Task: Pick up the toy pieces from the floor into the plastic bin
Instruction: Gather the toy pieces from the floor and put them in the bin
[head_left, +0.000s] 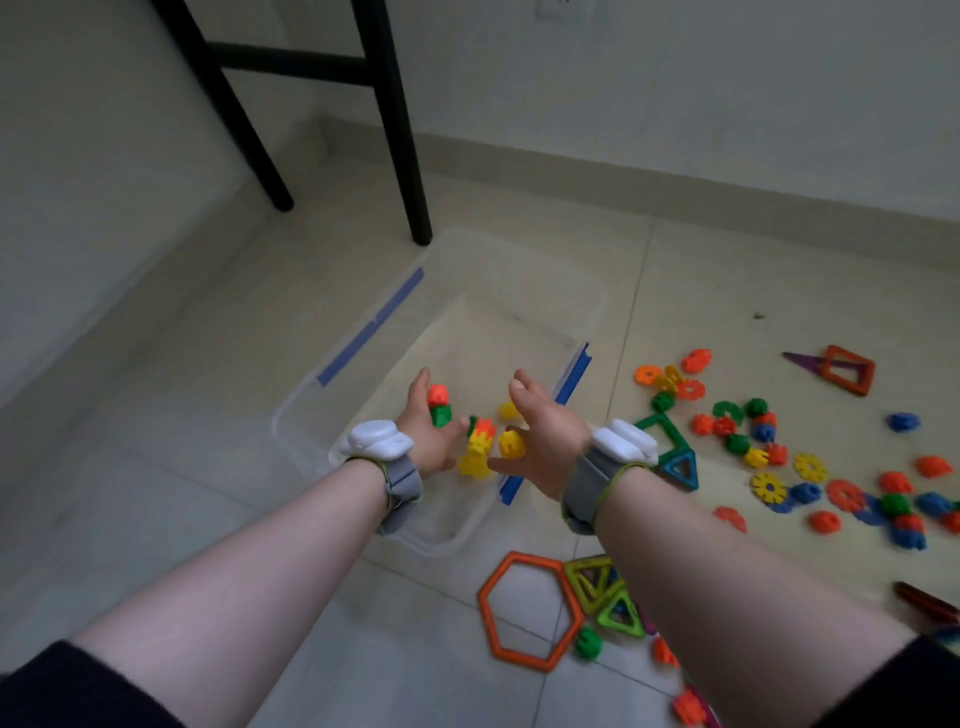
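Clear plastic bin (519, 270) is sitting directly beneath both hands. Left hand (431, 436) and right hand (545, 441) are spreading open, each grip empty, while small red, green and yellow snap-together toy pieces (480, 441) are falling between them into the bin. Remaining pieces are lying on the floor right of the bin, nearer the right hand.

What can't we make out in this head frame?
- Pieces between the left hand and right hand: motion-blurred; held or falling unclear.
- Plastic bin floor near the wrists: hidden by forearms.
- Toy pieces at the bottom edge: cut off, blurred.
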